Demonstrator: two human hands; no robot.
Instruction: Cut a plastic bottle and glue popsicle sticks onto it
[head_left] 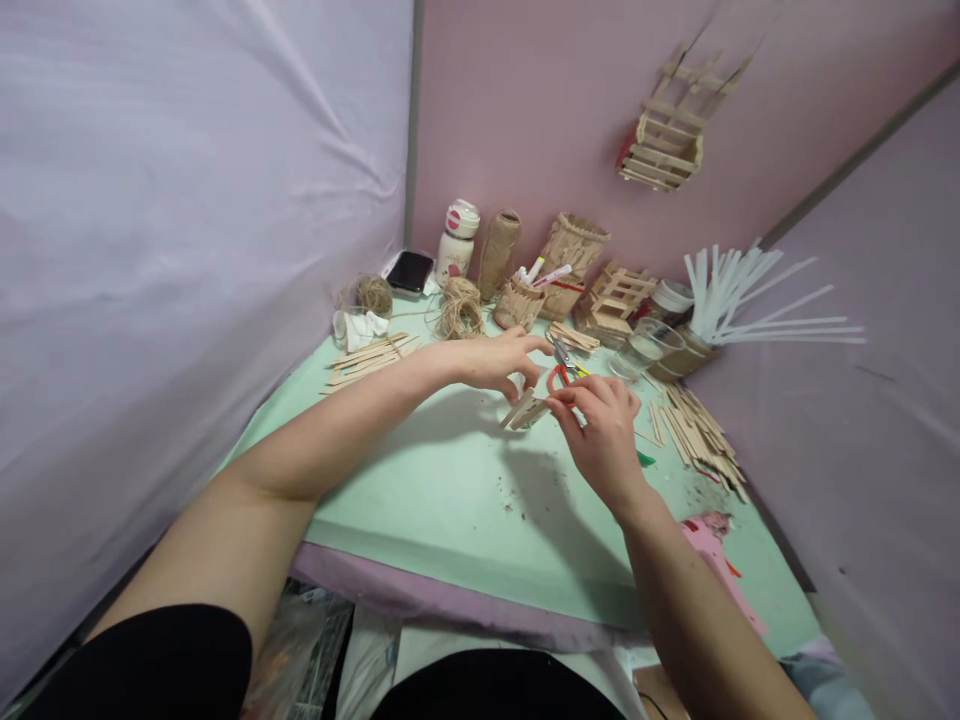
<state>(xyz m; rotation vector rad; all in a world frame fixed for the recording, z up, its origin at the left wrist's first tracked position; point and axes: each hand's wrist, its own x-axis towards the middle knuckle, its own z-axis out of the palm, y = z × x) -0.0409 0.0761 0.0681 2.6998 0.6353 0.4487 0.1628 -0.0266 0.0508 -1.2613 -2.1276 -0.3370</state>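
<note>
A small piece made of flat wooden sticks (528, 411) stands tilted low over the middle of the table. My right hand (601, 425) pinches its right end between thumb and fingertips. Over its far left side, my left hand (501, 362) is spread, with fingers bent and apart. Its fingertips are close to the top edge; whether they touch it I cannot tell. Just behind the piece lie scissors (562, 356) with orange-red handles, partly hidden by my right hand.
Loose wooden sticks lie at left (371, 360) and right (694, 435). Twine balls (460, 310), a white bottle (457, 245), stick-covered holders (519, 303) and a clear cup (646, 348) line the back. White glue sticks (739, 300) fan out at right. A pink glue gun (716, 560) lies near the right edge.
</note>
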